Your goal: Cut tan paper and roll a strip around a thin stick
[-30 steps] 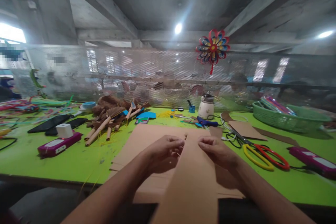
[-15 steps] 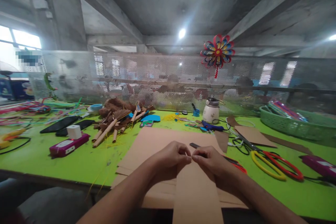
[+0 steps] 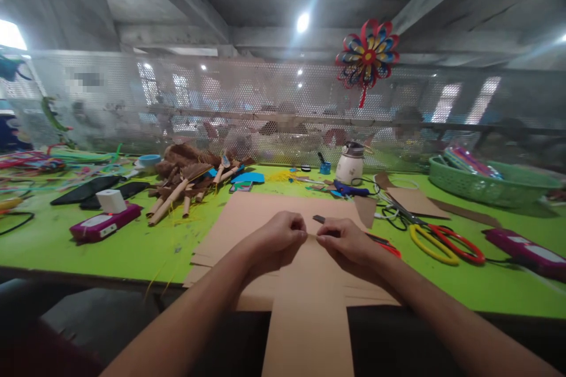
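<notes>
A long strip of brown kraft paper (image 3: 309, 300) hangs from the table's front edge toward me. At its far end, my left hand (image 3: 280, 234) pinches the left part of the edge, its fingers closed. My right hand (image 3: 345, 238) is closed on the same edge a short way to the right, thumb and forefinger together. Beneath both hands lies a stack of larger kraft paper sheets (image 3: 247, 215). A utility knife with a red and black handle (image 3: 389, 244) rests partly hidden behind my right hand.
Large scissors (image 3: 435, 244) and a purple power strip (image 3: 526, 252) lie at right, before a green basket (image 3: 495, 179). Behind the sheets stand a white jug (image 3: 351, 164) and a blue glue gun (image 3: 351, 189). Rolled brown paper pieces (image 3: 177, 194) and another power strip (image 3: 106, 222) are at left.
The view has tilted down and turned slightly right. My hands have drawn a little apart along the strip's far edge, still pinching it.
</notes>
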Motion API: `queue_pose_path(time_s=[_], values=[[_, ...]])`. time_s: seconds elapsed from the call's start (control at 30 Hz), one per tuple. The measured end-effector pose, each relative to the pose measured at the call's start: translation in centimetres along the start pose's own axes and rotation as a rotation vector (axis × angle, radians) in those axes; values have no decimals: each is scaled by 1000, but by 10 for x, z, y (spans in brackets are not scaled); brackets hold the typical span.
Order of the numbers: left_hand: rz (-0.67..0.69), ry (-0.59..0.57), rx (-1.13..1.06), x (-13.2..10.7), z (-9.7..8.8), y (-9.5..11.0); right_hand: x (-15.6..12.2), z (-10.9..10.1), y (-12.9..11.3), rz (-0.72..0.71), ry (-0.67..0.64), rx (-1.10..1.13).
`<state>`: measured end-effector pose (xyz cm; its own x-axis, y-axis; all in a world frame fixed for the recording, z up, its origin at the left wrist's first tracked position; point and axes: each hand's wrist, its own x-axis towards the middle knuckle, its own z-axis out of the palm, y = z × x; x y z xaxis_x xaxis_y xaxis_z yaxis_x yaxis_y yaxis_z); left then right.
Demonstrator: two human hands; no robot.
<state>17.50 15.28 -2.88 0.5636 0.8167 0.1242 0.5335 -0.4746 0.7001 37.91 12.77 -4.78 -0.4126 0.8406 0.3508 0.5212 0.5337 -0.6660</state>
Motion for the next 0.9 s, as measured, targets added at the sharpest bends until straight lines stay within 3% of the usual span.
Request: queue_pose_path(time_s=[0.13,0.3,0.43,0.9], values=[[34,3,107,-3,-2,0,-1,3,3,-83,4,-166],[70,-58,171,3,-3,-8,0,8,10,-149,23,-236],[149,-43,199,9,-2,-15,2,10,13,-205,30,-303],[228,-19,268,6,-3,-20,-2,4,11,-239,-37,-308]])
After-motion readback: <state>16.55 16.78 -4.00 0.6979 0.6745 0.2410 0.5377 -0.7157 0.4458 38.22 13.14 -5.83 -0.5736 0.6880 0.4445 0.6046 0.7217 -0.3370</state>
